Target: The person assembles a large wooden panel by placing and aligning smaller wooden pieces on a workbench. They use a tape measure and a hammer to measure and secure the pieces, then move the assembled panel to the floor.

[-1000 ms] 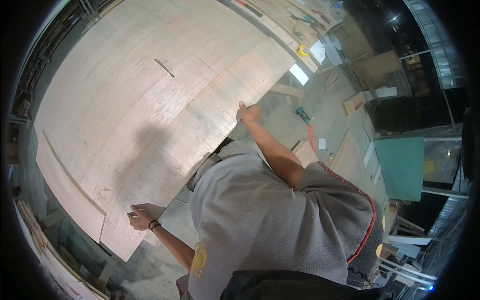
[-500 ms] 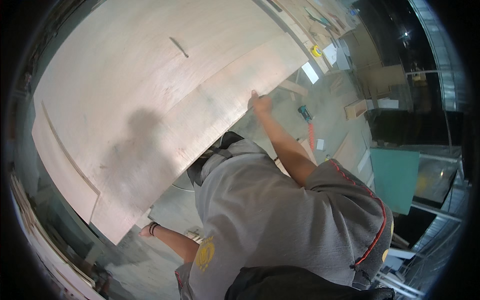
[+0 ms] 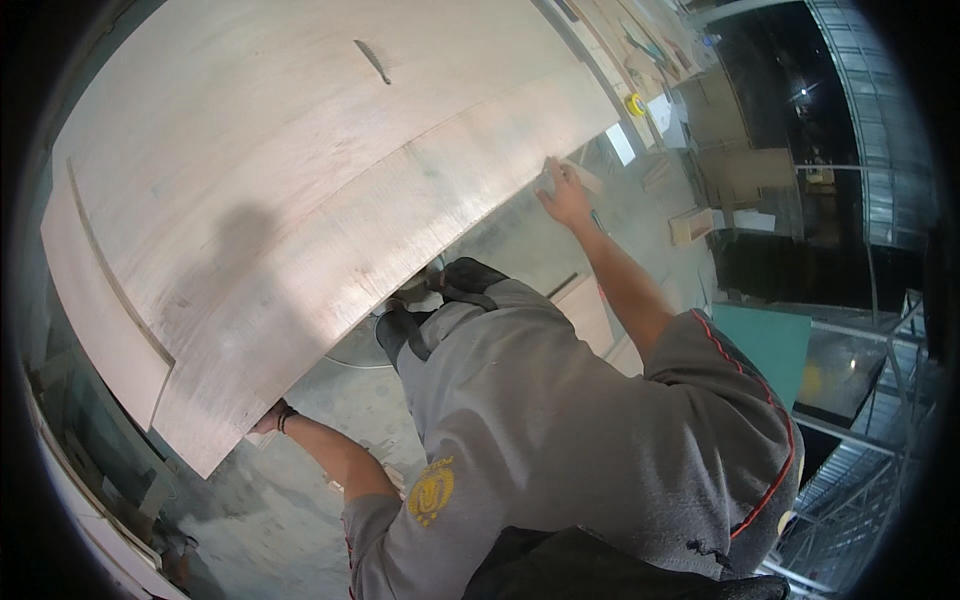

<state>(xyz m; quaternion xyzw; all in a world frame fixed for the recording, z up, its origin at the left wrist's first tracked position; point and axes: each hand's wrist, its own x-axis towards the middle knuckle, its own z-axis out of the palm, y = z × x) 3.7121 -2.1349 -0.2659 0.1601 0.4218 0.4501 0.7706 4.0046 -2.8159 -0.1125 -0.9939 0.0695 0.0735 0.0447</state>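
Green panel; yellow object, perhaps tape measure.

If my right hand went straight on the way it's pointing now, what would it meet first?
Most likely the pale plywood, at its near edge, since your right hand points toward it. Depth is unclear here, so it might pass just over or under instead.

Over the wooden sheet we have broad room to sweep a hand, until the smaller board along its left side obstructs a low pass. Our own body crowds the near edge. Between it and our left hand a gap remains, crossed by a thin pale loop; past the far right corner, a yellow tape measure stands in the way.
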